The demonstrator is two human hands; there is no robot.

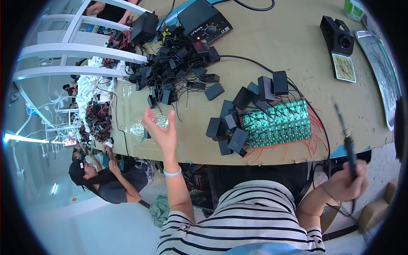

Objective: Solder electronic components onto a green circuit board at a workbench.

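My right hand [353,180] is closed round the handle of a soldering iron [349,146], whose tip points up over the table's right side. Raised with fingers apart, my left hand [161,129] holds nothing. It is nearest the lower edge of a heap of small black boxes with wires [170,63]. Between the hands lies a green circuit board panel [278,125] with rows of small boards. Red wires [314,136] stick out along its right and lower edges. Several black boxes [238,140] wired to the panel sit along its left and upper sides.
A black soldering station [206,23] with a knob and red light stands at the back. At right are an iron holder [338,36], a sponge tray [343,68] and a metal tray [378,72]. A black cable [272,70] crosses the table. Co-workers [110,178] are at left.
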